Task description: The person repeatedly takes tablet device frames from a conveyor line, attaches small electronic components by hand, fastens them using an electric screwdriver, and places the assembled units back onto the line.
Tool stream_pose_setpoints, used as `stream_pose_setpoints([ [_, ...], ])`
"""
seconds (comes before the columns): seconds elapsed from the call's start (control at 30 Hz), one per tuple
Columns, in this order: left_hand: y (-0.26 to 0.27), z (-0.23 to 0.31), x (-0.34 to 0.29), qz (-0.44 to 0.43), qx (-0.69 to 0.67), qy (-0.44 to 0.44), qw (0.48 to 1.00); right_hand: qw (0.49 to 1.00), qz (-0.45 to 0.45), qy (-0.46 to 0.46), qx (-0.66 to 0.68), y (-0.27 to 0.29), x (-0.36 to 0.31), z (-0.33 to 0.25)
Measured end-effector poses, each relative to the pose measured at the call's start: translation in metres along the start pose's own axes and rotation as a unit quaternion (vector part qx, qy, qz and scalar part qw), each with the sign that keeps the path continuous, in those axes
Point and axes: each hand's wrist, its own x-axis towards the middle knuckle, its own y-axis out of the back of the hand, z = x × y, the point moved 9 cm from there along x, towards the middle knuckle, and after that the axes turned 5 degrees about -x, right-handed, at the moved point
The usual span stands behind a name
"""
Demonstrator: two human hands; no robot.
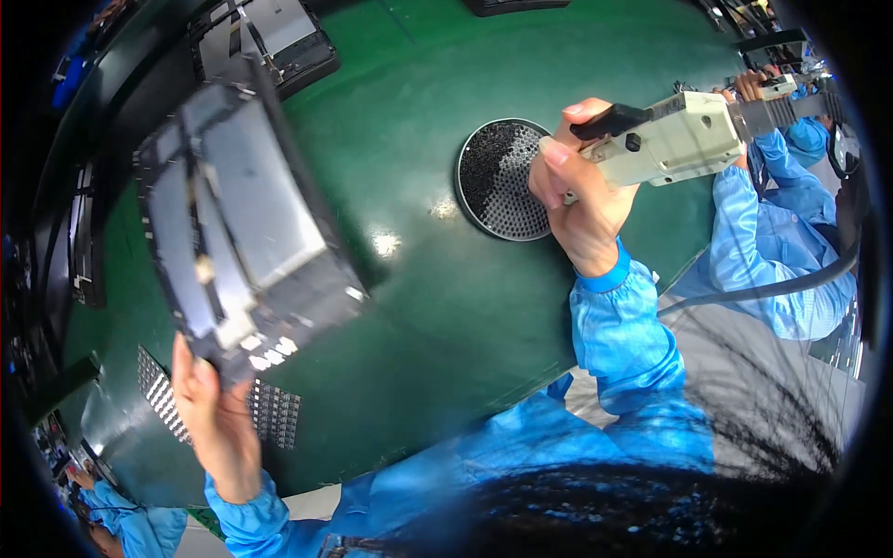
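My left hand (219, 418) grips the lower end of an opened tablet-like device (265, 186), held up at a tilt. Its flat silver cells, dark frame and ribbon strip face up, slightly blurred. On the right, my right hand (591, 191) is closed around a cream electric screwdriver (674, 139) with a black lever. The driver's front end is hidden by my fingers. Beside and partly behind those fingers sits a round dish (462, 186) with a perforated plate. Small black screws (488, 163) cover its left part.
Two sheets of small parts (276, 416) lie under and beside my left hand. Another opened device (298, 46) rests at the far left of the green table (419, 307). A thick grey cable (772, 296) curves at the right, near a co-worker's blue sleeve (749, 214).
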Motion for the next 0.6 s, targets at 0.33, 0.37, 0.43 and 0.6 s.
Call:
stream_pose_setpoints([
  [0.33,-0.042,-0.055,-0.028,-0.129,0.014,0.059,0.990,1.000,-0.008,0.013,-0.015,-0.013,-0.008,0.002],
  [0.37,-0.046,-0.052,-0.027,-0.131,0.047,0.076,0.987,1.000,-0.015,0.023,-0.011,-0.014,-0.007,0.002],
  [0.43,-0.037,-0.054,-0.029,-0.141,0.079,0.103,0.981,1.000,-0.011,0.010,0.004,-0.016,-0.009,0.005],
  [0.6,-0.041,0.022,-0.004,-0.136,0.455,-0.216,0.853,0.999,0.002,0.026,-0.042,-0.006,-0.013,-0.005],
])
